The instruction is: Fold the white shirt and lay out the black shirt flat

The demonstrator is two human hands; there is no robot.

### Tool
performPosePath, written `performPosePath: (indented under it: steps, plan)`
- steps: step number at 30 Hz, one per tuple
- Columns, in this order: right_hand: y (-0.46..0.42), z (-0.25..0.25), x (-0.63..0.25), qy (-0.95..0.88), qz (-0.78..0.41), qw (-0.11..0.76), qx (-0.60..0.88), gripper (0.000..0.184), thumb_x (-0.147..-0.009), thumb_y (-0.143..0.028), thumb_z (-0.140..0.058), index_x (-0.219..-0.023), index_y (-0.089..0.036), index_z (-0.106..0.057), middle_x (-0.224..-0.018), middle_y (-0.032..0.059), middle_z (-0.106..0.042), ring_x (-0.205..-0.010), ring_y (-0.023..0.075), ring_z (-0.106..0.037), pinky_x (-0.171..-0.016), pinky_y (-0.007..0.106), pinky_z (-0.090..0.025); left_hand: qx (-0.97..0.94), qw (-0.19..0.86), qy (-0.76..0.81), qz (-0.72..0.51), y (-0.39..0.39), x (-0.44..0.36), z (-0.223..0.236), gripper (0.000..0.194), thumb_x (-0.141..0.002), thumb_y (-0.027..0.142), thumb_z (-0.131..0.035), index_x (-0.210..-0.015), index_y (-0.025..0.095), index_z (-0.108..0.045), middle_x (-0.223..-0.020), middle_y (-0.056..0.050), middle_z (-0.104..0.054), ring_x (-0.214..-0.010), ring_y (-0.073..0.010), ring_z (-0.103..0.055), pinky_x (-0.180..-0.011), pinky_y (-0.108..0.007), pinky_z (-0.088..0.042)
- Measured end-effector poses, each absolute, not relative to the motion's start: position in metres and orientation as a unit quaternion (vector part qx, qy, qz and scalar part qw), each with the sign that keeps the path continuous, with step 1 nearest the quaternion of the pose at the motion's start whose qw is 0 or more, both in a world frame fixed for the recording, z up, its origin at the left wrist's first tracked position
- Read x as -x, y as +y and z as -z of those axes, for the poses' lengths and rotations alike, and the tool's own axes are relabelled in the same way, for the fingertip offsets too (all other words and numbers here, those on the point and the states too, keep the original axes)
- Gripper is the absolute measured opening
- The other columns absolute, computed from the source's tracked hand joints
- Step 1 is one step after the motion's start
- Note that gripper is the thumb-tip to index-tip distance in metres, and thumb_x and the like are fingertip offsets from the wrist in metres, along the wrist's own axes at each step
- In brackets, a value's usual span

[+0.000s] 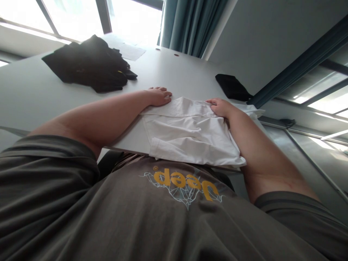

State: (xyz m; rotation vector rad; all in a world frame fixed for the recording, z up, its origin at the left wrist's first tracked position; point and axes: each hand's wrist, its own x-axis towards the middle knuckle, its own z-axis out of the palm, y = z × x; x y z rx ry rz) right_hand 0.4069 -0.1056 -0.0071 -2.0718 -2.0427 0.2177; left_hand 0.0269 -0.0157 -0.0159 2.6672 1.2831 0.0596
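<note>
A white shirt (190,134) lies partly folded and wrinkled at the near edge of the table, with its lower side reaching toward my body. My left hand (160,96) rests at its far left corner, fingers stretched out and lying flat. At the far right part of the same cloth, my right hand (220,107) has its fingers bent together on the fabric edge. My right forearm runs along the shirt's right side and hides some of it. More white cloth (251,110) shows beyond my right wrist.
The pale table (174,78) stretches away toward the windows. A heap of black clothing (89,67) sits at the far left, with a whitish sheet (133,52) behind it. A folded black item (232,87) lies at the right edge. Blue-green curtains (190,25) hang behind.
</note>
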Motion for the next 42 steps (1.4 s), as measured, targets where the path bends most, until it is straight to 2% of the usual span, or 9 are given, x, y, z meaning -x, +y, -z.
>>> performPosePath:
  steps: [7,15,22,26,29,32,36,39,42]
  plan:
    - [-0.098,0.015,-0.416,-0.697,-0.074,0.113,0.704,0.062,-0.085,-0.018,-0.067,-0.146,-0.019,-0.082,-0.162,0.0101,-0.072,-0.151,0.0372,-0.066,-0.134,0.046,-0.046,-0.897,0.095,0.431,-0.012,-0.013,-0.027,0.017,0.068,-0.116,0.063,-0.041,-0.182,0.049,-0.044,-0.187,0.003,-0.04,-0.172,-0.0397,-0.032,-0.141,-0.056,-0.02]
    - [-0.093,0.02,-0.424,-0.706,-0.068,0.124,0.694,0.06,-0.086,-0.022,-0.069,-0.145,-0.021,-0.083,-0.154,0.0084,-0.077,-0.147,0.0361,-0.068,-0.133,0.046,-0.048,-0.901,0.084,0.426,-0.018,-0.007,-0.027,0.023,0.066,-0.118,0.064,-0.038,-0.182,0.048,-0.047,-0.185,0.001,-0.042,-0.17,-0.0385,-0.035,-0.14,-0.055,-0.023]
    - [-0.095,0.018,-0.419,-0.704,-0.07,0.124,0.696,0.062,-0.083,-0.019,-0.068,-0.142,-0.02,-0.085,-0.156,0.0082,-0.076,-0.146,0.0345,-0.068,-0.132,0.043,-0.047,-0.905,0.078,0.418,-0.029,-0.007,-0.026,0.022,0.067,-0.116,0.058,-0.043,-0.181,0.044,-0.05,-0.183,-0.002,-0.046,-0.166,-0.0427,-0.04,-0.138,-0.058,-0.027]
    - [-0.098,0.015,-0.417,-0.667,-0.058,0.175,0.722,0.058,-0.078,-0.02,-0.069,-0.133,-0.019,-0.088,-0.137,0.0104,-0.085,-0.133,0.0352,-0.075,-0.122,0.044,-0.056,-0.934,0.051,0.353,-0.034,-0.025,-0.031,0.013,0.062,-0.116,0.053,-0.045,-0.175,0.039,-0.059,-0.178,-0.003,-0.054,-0.162,-0.0385,-0.046,-0.137,-0.05,-0.028]
    - [-0.103,0.012,-0.418,-0.633,-0.035,0.204,0.746,0.057,-0.077,-0.017,-0.068,-0.129,-0.015,-0.09,-0.123,0.0138,-0.088,-0.118,0.0351,-0.08,-0.114,0.045,-0.061,-0.955,0.053,0.29,-0.022,-0.047,-0.042,0.008,0.067,-0.116,0.057,-0.046,-0.177,0.032,-0.057,-0.178,-0.008,-0.054,-0.162,-0.0382,-0.047,-0.137,-0.048,-0.029]
    - [-0.107,0.008,-0.416,-0.617,-0.028,0.186,0.764,0.055,-0.076,-0.011,-0.067,-0.126,-0.014,-0.091,-0.119,0.0143,-0.088,-0.113,0.0333,-0.081,-0.112,0.043,-0.061,-0.965,0.068,0.252,-0.005,-0.068,-0.054,0.007,0.083,-0.113,0.064,-0.051,-0.186,0.027,-0.039,-0.183,-0.013,-0.047,-0.165,-0.0404,-0.045,-0.138,-0.048,-0.029]
    - [-0.11,0.007,-0.413,-0.605,-0.024,0.175,0.777,0.054,-0.079,-0.008,-0.067,-0.127,-0.014,-0.09,-0.117,0.0134,-0.088,-0.113,0.0316,-0.081,-0.112,0.041,-0.061,-0.965,0.04,0.254,-0.05,-0.088,-0.065,0.008,0.103,-0.108,0.068,-0.057,-0.192,0.023,-0.018,-0.192,-0.016,-0.027,-0.173,-0.0453,-0.03,-0.143,-0.058,-0.014]
    - [-0.11,0.007,-0.418,-0.607,-0.028,0.177,0.774,0.047,-0.085,-0.016,-0.074,-0.128,-0.016,-0.09,-0.117,0.0129,-0.088,-0.11,0.0309,-0.081,-0.111,0.04,-0.061,-0.971,0.033,0.228,-0.059,-0.102,-0.068,0.006,0.094,-0.111,0.068,-0.054,-0.191,0.029,-0.025,-0.196,-0.01,-0.014,-0.178,-0.0446,-0.017,-0.144,-0.061,-0.009]
    - [-0.11,0.005,-0.431,-0.597,-0.027,0.186,0.78,0.042,-0.091,-0.025,-0.075,-0.13,-0.017,-0.088,-0.12,0.0142,-0.087,-0.11,0.0324,-0.081,-0.111,0.045,-0.062,-0.975,0.07,0.211,0.001,-0.111,-0.07,0.004,0.079,-0.113,0.068,-0.047,-0.187,0.041,-0.038,-0.196,0.001,-0.016,-0.179,-0.0409,-0.016,-0.144,-0.06,-0.013]
